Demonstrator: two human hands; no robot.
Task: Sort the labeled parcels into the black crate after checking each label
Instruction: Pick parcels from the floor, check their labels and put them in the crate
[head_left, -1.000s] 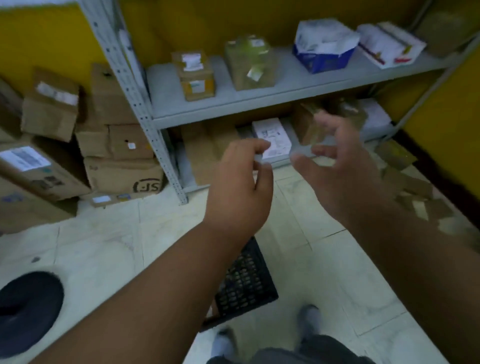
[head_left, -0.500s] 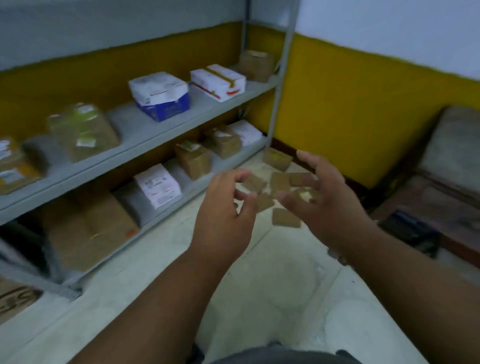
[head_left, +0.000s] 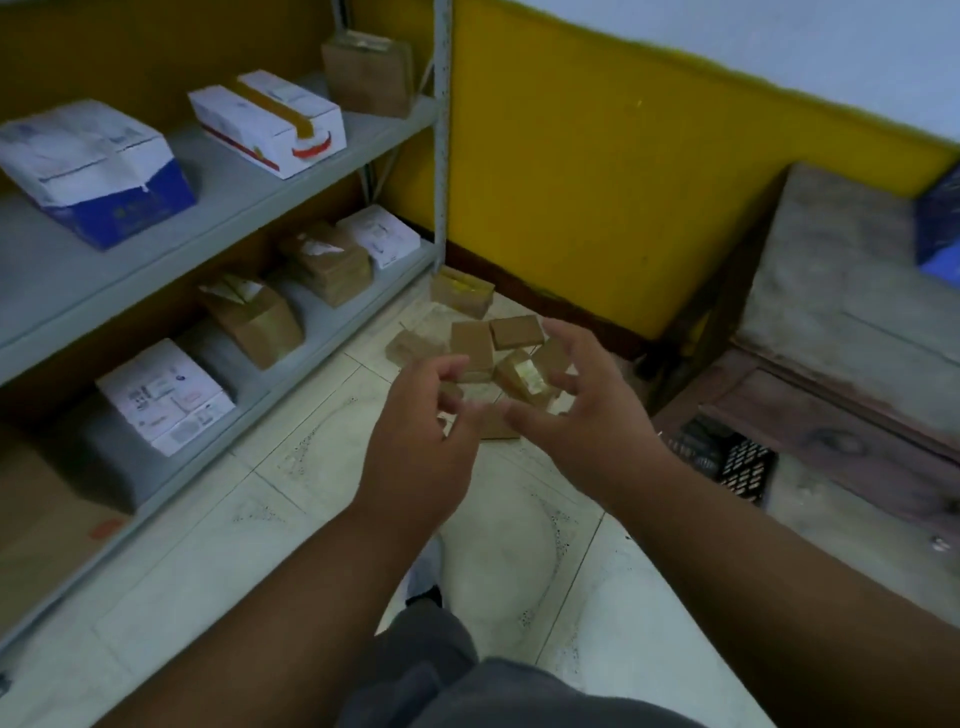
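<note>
Several small brown cardboard parcels (head_left: 471, 344) lie in a heap on the tiled floor near the yellow wall. My left hand (head_left: 421, 447) and my right hand (head_left: 576, 410) hover side by side above the heap, fingers loosely curled, holding nothing. A black perforated crate (head_left: 737, 465) shows partly at the right, beside a wooden bench. More parcels sit on the grey shelf: a white labeled box (head_left: 166, 397) and brown boxes (head_left: 254, 319) on the lower level.
The grey metal shelf (head_left: 218, 218) runs along the left, with a blue-and-white box (head_left: 93, 166) and a white box (head_left: 270, 122) on its upper level. A worn wooden bench (head_left: 852, 291) stands at the right. My legs and a shoe (head_left: 426, 577) are below.
The view has swung right, from the shelf front to the corner with the floor heap. Both hands stayed raised and empty and now sit over the small parcels.
</note>
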